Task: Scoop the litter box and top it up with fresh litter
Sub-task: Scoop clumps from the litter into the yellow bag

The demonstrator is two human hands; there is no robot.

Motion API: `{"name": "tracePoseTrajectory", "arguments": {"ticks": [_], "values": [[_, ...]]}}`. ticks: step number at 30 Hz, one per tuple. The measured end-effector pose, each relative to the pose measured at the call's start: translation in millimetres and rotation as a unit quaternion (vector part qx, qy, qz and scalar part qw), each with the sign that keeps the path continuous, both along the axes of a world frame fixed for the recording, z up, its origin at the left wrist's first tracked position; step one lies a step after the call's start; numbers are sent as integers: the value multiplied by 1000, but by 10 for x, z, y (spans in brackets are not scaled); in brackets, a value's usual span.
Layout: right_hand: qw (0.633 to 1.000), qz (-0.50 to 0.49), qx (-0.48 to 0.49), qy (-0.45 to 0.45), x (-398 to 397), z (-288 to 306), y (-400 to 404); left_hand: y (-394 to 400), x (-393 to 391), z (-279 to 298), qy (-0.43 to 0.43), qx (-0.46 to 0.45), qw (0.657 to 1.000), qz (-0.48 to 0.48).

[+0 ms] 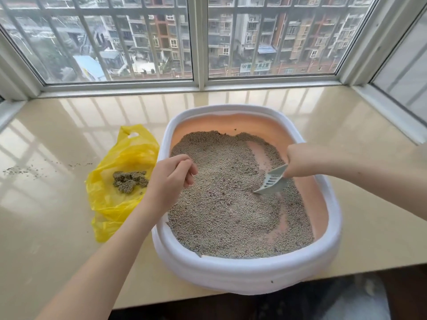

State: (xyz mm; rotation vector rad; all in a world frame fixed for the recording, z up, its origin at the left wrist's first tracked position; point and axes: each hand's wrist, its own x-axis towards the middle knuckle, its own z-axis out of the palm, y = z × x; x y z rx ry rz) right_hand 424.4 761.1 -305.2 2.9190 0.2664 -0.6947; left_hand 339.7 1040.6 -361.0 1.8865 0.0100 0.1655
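A white-rimmed litter box [242, 271] with a peach-coloured inner wall sits on a glossy beige window-ledge worktop [57, 239], its near end reaching the worktop's front edge. Grey-brown granular litter [226, 204] covers most of its floor, with curved bare strips of the peach bottom showing on the right side and toward the far right corner.

The right hand [305, 161] reaches in over the box's right rim and grips the handle of a pale grey-green slotted litter scoop [271, 181]. The scoop slants down to the left, its front edge dug into the litter in the right half of the box.

The left hand [172, 175] hangs above the left edge of the box, over the litter, its fingers curled loosely inward with thumb and fingertips close together. Whether it pinches a few grains or holds nothing cannot be told from this view.

Just left of the box, touching or nearly touching its rim, a yellow plastic bag [120, 181] lies spread open on the worktop. A heap of clumped litter [130, 181] rests on it. Farther left, well apart from the bag, a scatter of loose grains [20, 170] lies on the bare worktop.

Behind the ledge, a barred window [198, 40] looks out on apartment blocks.
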Motion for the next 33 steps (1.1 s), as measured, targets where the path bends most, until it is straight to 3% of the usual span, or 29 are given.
{"name": "tracePoseTrajectory", "arguments": {"ticks": [12,16,23,29,33], "values": [[988,-87,111,-61,31,-291,129,10,-6,13,-9,-4,1000,-6],[976,-113,181,-52,117,-394,342,12,-7,8,-10,-3,1000,-8],[948,-170,239,-124,395,-831,725,8,-4,6,0,8,1000,-2],[921,-176,286,-198,278,-1174,901,15,-7,21,3,26,1000,-6],[910,-143,340,-188,152,-1114,845,11,-20,35,0,31,1000,-5]]}}
